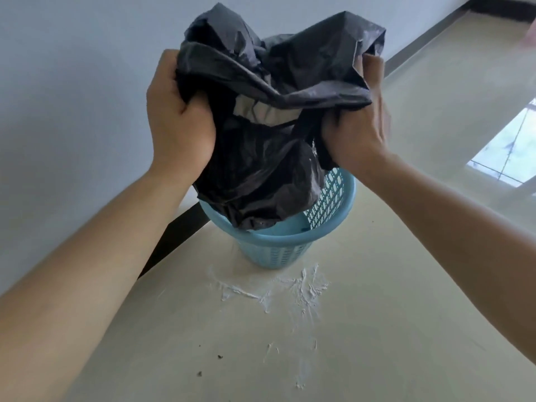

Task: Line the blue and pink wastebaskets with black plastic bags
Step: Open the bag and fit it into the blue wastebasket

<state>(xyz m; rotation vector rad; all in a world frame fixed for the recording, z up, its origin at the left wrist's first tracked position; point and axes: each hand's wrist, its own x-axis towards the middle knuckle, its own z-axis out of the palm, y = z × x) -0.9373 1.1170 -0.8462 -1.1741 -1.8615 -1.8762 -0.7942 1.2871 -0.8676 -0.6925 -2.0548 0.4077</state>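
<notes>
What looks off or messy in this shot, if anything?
White powdery smears streak the floor just in front of the blue wastebasket, with a few dark specks nearer the camera. It looks like a spill or scuffed residue. The black bag, gripped by the left hand and right hand, is only crumpled.
</notes>
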